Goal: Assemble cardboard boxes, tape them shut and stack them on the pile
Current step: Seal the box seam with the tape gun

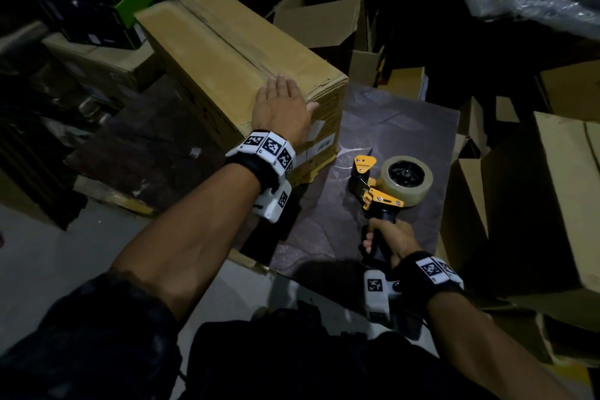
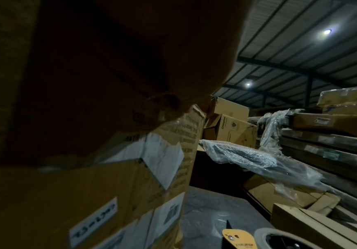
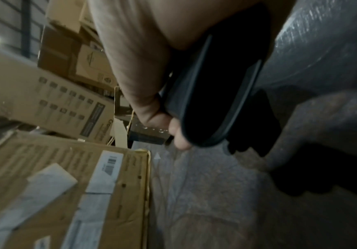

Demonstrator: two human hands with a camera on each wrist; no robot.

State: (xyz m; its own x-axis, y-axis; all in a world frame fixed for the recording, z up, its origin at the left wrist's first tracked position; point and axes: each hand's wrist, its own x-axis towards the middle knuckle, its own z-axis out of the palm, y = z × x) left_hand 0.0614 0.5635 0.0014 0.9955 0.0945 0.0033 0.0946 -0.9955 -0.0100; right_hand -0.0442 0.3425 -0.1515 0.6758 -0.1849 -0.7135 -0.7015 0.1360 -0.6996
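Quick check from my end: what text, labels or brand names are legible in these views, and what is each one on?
"Crompton": on the side of a background box, left wrist view.
Handwritten white label on the near box: characters unclear.
Printed column on that box's edge: blurred.
Barcode sticker, right wrist view: too small.
Print on the tape gun yellow plate: too small.
Square coded markers on the wrist bands: patterns, not words.
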